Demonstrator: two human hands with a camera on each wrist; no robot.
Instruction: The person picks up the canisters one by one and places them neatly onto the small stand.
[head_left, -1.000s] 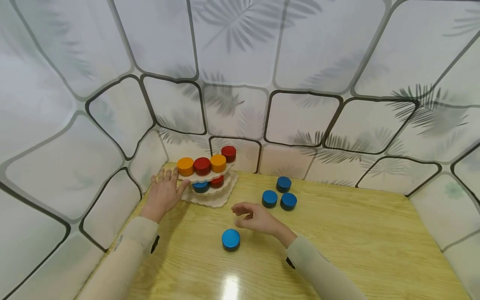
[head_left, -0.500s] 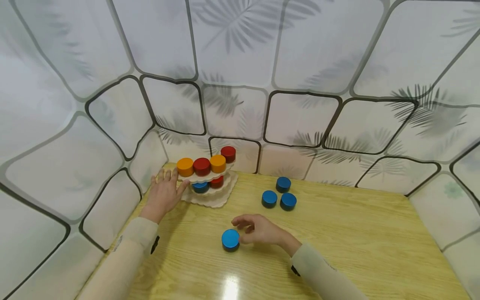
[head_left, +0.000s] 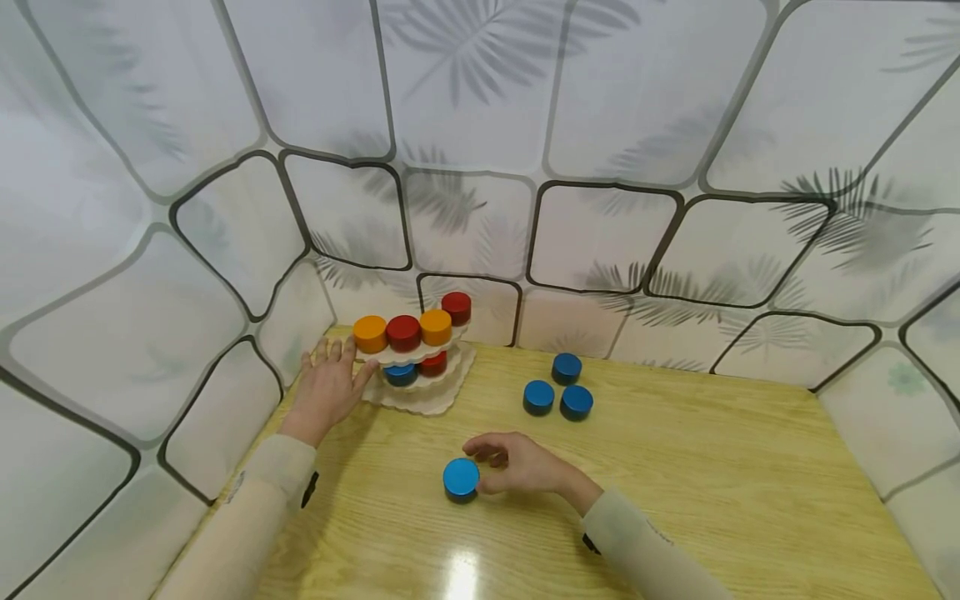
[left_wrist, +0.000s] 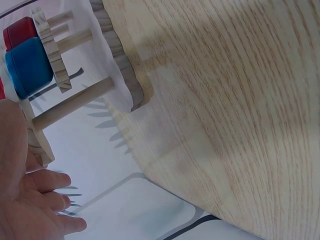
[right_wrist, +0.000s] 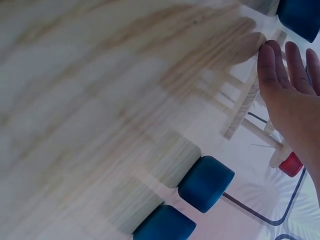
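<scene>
A pale wooden tiered stand (head_left: 420,400) with scalloped edges stands in the left corner, its tiers joined by round pegs. Orange (head_left: 371,334) and red round blocks (head_left: 403,333) sit on the raised tiers, with a blue one (head_left: 401,374) lower down. My left hand (head_left: 326,390) rests at the stand's left end, fingers spread, thumb and forefinger by the tier edge. In front of the stand lies a single blue round block (head_left: 461,478). My right hand (head_left: 519,463) is just right of it, fingers loosely bent, thumb tip at its side. Whether they touch is unclear.
Three more blue round blocks (head_left: 538,398) stand grouped on the wooden table (head_left: 697,483), beyond the right hand. Patterned white walls (head_left: 480,225) enclose the table at the back and sides.
My right hand has come down toward the near side of the table, bringing its thumb beside the single blue block. The left hand, the stand and the blocks have stayed put.
</scene>
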